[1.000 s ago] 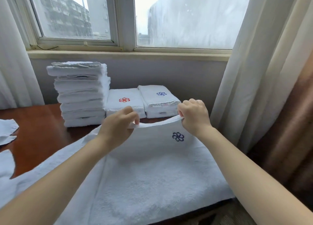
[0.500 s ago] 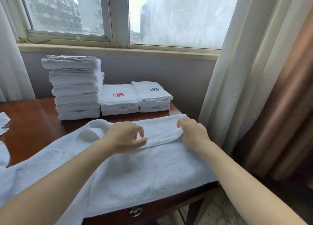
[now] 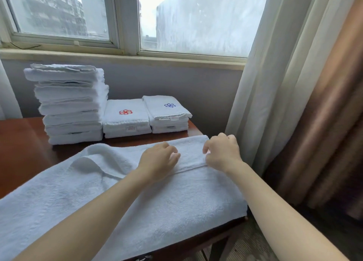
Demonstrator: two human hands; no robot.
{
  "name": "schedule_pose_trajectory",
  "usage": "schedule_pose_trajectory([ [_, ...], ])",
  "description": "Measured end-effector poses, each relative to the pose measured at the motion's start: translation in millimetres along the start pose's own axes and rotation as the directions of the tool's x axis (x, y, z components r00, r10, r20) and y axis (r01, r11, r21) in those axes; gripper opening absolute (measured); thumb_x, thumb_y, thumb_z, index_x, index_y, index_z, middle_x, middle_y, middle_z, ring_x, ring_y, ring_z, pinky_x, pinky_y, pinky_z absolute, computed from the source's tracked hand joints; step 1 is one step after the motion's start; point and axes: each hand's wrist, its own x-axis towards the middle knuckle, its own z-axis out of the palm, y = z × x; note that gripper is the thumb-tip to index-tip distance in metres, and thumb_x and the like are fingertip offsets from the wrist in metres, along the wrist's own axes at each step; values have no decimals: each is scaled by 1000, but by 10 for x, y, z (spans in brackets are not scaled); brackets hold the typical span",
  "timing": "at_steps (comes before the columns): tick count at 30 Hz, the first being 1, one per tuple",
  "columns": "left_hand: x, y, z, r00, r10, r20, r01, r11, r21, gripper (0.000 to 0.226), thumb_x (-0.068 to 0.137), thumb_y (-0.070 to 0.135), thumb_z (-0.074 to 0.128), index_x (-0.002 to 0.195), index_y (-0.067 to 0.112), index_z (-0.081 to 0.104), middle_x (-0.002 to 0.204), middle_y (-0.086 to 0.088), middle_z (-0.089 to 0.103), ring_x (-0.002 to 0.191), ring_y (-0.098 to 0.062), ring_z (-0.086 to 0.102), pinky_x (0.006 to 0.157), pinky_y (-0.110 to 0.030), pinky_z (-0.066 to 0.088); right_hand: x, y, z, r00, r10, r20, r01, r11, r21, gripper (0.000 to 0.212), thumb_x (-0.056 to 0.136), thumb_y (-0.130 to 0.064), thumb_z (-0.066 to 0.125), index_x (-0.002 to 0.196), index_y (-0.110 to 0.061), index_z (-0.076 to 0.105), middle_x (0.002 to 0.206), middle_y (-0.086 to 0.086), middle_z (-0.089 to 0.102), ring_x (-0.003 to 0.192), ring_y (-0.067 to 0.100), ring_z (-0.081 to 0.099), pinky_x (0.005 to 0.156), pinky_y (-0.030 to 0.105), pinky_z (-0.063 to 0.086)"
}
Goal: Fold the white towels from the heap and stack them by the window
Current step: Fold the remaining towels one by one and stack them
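A large white towel (image 3: 176,201) lies spread across the wooden table (image 3: 23,152), its far edge folded back toward me into a flat flap. My left hand (image 3: 159,160) rests on that flap with loosely curled fingers. My right hand (image 3: 222,152) hovers just over the flap's right end, fingers curled and holding nothing. A bunched fold rises at the towel's left. By the window stand a tall stack of folded towels (image 3: 70,103), a low stack with a red emblem (image 3: 125,121) and a low stack with a blue emblem (image 3: 167,113).
A pale sheer curtain (image 3: 275,84) and a brown drape (image 3: 324,123) hang close to the table's right edge. The window sill (image 3: 117,56) runs behind the stacks. Bare wood shows at the table's left, in front of the tall stack.
The lifted far edge with the blue emblem has been folded down toward me and laid flat, hiding the emblem. Both hands have let go of the edge.
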Motion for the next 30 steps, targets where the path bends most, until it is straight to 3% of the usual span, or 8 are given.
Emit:
schedule_pose_trajectory([
  [2, 65, 18, 11, 997, -36, -70, 36, 999, -3, 34, 101, 42, 38, 124, 28, 58, 124, 6, 55, 117, -16, 51, 86, -33, 41, 66, -93, 20, 987, -15, -162, 40, 988, 152, 39, 87, -14, 49, 115, -31, 71, 112, -4, 70, 106, 19, 56, 97, 35, 37],
  [4, 102, 18, 59, 997, -23, -76, 25, 999, 30, 38, 101, 39, 40, 134, 24, 52, 135, 4, 51, 125, -17, 46, 95, -34, 39, 114, -236, 85, 994, -24, -106, 63, 923, 380, 49, 93, -9, 43, 135, -28, 59, 137, -1, 60, 125, 20, 52, 105, 36, 39],
  [5, 107, 5, 95, 999, -23, -37, 25, 998, 54, 43, 101, 39, 38, 140, 23, 46, 144, 2, 46, 132, -18, 41, 104, -35, 35, 124, -308, 145, 998, -66, -23, 69, 898, 435, 53, 95, -7, 39, 144, -26, 49, 150, -2, 47, 138, 18, 41, 112, 35, 34],
  [8, 119, -69, 206, 987, -84, 139, 69, 991, 114, 55, 103, 43, 27, 155, 23, 22, 165, -1, 14, 151, -17, 10, 122, -41, 7, 168, -448, 389, 978, -171, 120, 119, 929, 351, 55, 101, -14, 31, 155, -22, 27, 164, 3, 18, 151, 16, 11, 123, 38, 9],
  [13, 244, -150, 250, 973, -129, 190, 107, 987, 122, 59, 101, 52, 18, 157, 33, 12, 166, 8, -1, 152, -14, -5, 119, -54, -7, 316, -452, 525, 965, -50, 256, -24, 960, 277, 61, 98, -43, 24, 157, -37, 13, 166, 1, -1, 152, 30, -9, 118, 55, -13],
  [22, 522, -171, 296, 966, -164, 202, 140, 982, 126, 62, 96, 61, 13, 155, 40, 11, 165, 10, -1, 152, -19, -7, 115, -63, -9, 666, -322, 621, 962, -12, 274, -55, 971, 234, 65, 92, -53, 24, 155, -45, 10, 166, -1, -1, 152, 31, -9, 118, 58, -9],
  [30, 638, -107, 306, 955, -195, 225, 174, 979, 108, 63, 97, 52, 20, 156, 34, 9, 166, 6, -4, 152, -21, -10, 114, -62, -13, 826, -160, 694, 965, -71, 251, 0, 962, 273, 60, 96, -44, 25, 154, -44, 13, 166, 0, 4, 152, 28, -4, 120, 53, -3],
])
